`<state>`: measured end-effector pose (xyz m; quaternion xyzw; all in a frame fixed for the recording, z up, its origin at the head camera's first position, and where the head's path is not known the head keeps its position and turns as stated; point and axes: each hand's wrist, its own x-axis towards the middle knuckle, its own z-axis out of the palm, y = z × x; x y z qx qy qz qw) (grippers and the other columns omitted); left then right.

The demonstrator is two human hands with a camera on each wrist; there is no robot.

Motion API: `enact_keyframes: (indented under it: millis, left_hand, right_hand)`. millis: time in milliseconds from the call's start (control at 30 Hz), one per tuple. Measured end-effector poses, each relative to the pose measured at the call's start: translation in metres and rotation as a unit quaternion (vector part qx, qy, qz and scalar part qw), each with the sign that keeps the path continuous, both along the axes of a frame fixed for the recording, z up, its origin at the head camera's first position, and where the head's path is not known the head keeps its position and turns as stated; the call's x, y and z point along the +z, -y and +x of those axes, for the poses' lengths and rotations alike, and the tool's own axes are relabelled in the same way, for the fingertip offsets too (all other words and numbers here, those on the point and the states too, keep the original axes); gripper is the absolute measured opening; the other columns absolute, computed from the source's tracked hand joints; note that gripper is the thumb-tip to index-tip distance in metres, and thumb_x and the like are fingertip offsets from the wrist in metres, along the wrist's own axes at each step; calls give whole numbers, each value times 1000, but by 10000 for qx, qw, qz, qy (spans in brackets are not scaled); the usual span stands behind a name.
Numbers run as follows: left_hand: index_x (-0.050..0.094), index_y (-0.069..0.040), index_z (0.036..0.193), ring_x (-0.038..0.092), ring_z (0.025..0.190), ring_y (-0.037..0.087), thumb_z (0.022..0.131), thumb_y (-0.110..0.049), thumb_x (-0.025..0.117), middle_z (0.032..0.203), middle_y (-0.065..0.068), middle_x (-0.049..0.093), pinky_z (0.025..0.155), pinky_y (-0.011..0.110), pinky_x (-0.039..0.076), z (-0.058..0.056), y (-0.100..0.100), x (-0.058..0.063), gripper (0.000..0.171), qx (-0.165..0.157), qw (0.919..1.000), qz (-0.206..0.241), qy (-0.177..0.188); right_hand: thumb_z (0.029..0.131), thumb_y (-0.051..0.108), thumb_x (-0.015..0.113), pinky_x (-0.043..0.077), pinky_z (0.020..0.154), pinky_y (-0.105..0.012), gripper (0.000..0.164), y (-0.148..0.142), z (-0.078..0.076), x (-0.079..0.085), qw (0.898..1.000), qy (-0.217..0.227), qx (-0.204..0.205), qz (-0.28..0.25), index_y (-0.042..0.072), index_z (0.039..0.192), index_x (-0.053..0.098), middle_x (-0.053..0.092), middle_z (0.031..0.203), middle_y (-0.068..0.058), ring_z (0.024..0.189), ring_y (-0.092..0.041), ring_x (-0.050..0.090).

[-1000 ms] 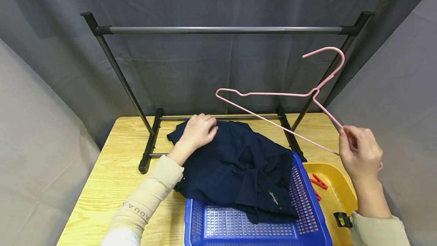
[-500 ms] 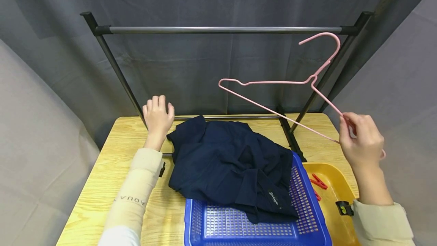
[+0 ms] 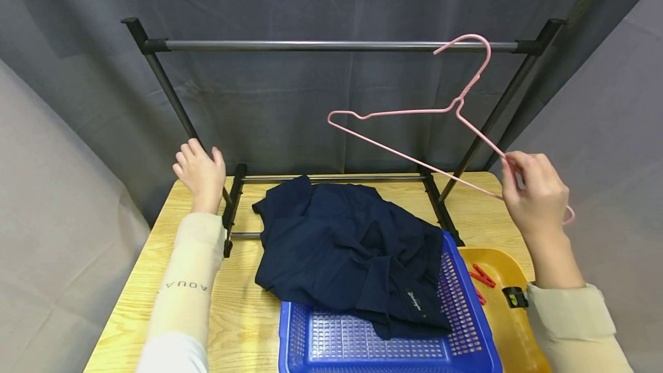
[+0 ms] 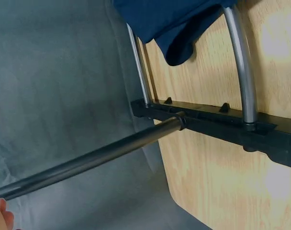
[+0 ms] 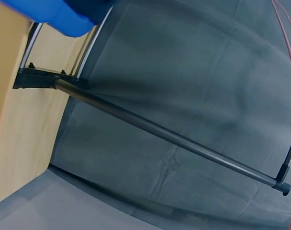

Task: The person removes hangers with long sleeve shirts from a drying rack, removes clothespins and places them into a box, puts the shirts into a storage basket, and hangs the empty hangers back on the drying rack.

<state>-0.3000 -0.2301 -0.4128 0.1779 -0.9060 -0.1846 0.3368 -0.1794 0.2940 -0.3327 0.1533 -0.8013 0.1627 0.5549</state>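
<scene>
My right hand (image 3: 536,191) pinches a pink clothes hanger (image 3: 393,113) by one shoulder corner and holds it tilted in the air. The hook overlaps the right part of the rack's top bar (image 3: 311,46) in the head view. My left hand (image 3: 201,174) is raised at the rack's left post (image 3: 171,91), thumb spread from the fingers. In the left wrist view only fingertips (image 4: 6,214) show, right at the post (image 4: 97,155). A dark navy garment (image 3: 331,246) with small white lettering lies draped over the blue basket (image 3: 476,315) and the rack's lower bars.
A yellow tray (image 3: 518,332) with red clothespins (image 3: 483,276) stands right of the basket. The black rack foot (image 3: 440,206) rests on the wooden table (image 3: 129,304). Grey curtains (image 3: 290,114) hang behind and at both sides.
My left hand has moved off the garment, leftward and up to the rack's left post. My right hand has raised the hanger and shifted it slightly left, its hook now level with the top bar.
</scene>
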Motion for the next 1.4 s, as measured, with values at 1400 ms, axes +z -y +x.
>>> enact_keyframes:
  millis: [1400]
  left_hand:
    - [35,-2,131,36,115,41,98,-27,39,125,25,41,89,53,28,-11,17,-8,42,134,9939,615,901]
  right_hand:
    - [89,10,57,41,47,-40,12,53,-62,11,9955,783,149,507,0,96,59,55,79,-16,64,-29,51]
